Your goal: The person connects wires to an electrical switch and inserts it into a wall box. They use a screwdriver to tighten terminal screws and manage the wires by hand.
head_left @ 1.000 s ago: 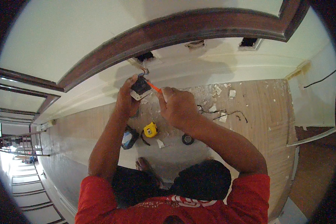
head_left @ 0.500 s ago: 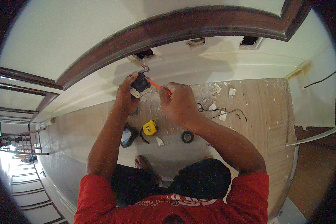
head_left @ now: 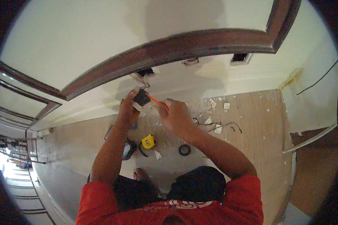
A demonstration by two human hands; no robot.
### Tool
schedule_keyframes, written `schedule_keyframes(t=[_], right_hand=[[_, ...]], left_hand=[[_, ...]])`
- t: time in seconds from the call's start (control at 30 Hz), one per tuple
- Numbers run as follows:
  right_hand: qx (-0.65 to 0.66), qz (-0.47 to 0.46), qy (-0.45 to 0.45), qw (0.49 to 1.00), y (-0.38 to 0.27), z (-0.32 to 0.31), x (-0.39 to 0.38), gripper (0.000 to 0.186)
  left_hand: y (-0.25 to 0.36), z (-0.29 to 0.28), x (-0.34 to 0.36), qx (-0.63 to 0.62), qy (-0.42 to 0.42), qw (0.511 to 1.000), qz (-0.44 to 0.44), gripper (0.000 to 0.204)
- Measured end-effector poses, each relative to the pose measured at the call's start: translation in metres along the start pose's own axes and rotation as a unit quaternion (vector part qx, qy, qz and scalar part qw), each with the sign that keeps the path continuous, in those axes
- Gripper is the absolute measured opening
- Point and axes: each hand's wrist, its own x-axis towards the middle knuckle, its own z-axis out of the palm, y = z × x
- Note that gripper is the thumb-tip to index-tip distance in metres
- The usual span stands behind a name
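Observation:
My left hand (head_left: 128, 108) is closed around the edge of a wall socket (head_left: 141, 98), whose dark back faces up and whose pale plate edge shows below. Thin wires (head_left: 144, 86) run from the socket toward a dark square hole (head_left: 145, 71) in the wall. In my right hand (head_left: 175, 117) is an orange screwdriver (head_left: 153, 99), its tip at the right side of the socket's back. The exact spot the tip touches is too small to make out.
On the floor lie a yellow tape measure (head_left: 149, 141), a black tape roll (head_left: 184, 150), a blue-and-black object (head_left: 129, 149) partly behind my left forearm, black wire (head_left: 229, 125) and plaster chips (head_left: 226, 107). Dark wooden trim (head_left: 176, 41) crosses the wall above more holes (head_left: 239, 58).
The view has tilted up, so wall, hands and floor things sit differently in the picture. Both hands keep their grips, and the screwdriver tip stays at the socket.

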Motion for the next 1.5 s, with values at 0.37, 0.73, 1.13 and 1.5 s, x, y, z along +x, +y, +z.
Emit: schedule_keyframes(t=[0.37, 0.73, 1.13, 1.5], right_hand=[[-0.123, -0.035, -0.048, 0.991, -0.018, -0.025, -0.018, 0.024], [-0.388, 0.180, 0.003, 0.904, 0.241, -0.013, -0.246, 0.026], [-0.289, -0.008, -0.024, 0.957, 0.202, -0.011, -0.133, 0.021], [-0.051, -0.034, 0.039, 0.997, -0.001, 0.003, 0.051, 0.022]], left_hand=[[0.000, -0.002, -0.006, -0.167, 0.035, 0.984, -0.054, 0.072], [-0.030, -0.017, -0.030, -0.408, -0.204, 0.890, -0.010, 0.075], [-0.035, -0.053, 0.002, -0.132, -0.085, 0.983, 0.096, 0.045], [0.032, -0.022, -0.017, -0.042, -0.024, 0.989, 0.143, 0.064]])
